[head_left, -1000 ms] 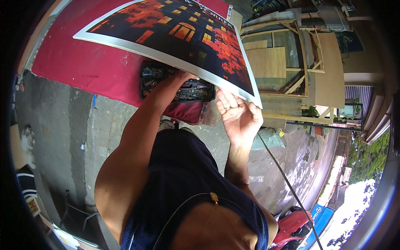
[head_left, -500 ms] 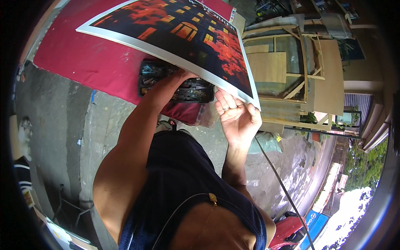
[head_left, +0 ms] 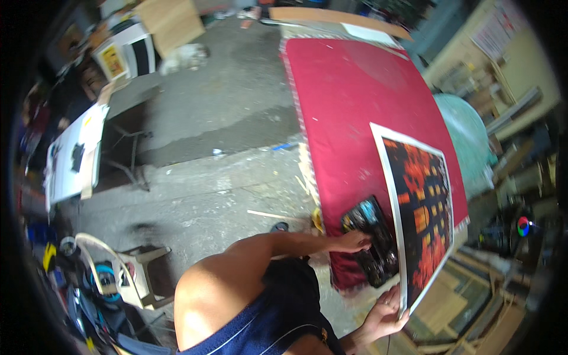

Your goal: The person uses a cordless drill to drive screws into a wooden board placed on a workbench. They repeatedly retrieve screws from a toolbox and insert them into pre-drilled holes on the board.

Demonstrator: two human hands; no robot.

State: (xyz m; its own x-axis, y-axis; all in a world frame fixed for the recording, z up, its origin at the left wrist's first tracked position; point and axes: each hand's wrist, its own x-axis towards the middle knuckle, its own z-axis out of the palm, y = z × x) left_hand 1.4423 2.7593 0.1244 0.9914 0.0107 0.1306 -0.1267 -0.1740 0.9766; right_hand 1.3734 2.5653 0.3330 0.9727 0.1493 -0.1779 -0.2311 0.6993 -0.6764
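A white-bordered poster board, printed with a dark building, lit windows and red foliage, stands tilted over the right side of the red-covered table. At its lower corner my right hand grips the edge, thumb on the front. My left hand is over the black tray of small items on the table, its fingers curled down into it. What those fingers hold, if anything, is too blurred to make out. Part of the tray lies behind the poster's edge.
Wooden frames and panels lean at lower right. A green wrapped bundle stands beyond the table. At left are a white folding table and a cream plastic chair. Thin wood strips lie on the concrete floor.
My view has swung left, showing more table and floor. The left hand has come out from beneath the poster and is at the black tray. My right hand still holds the poster, now steeper.
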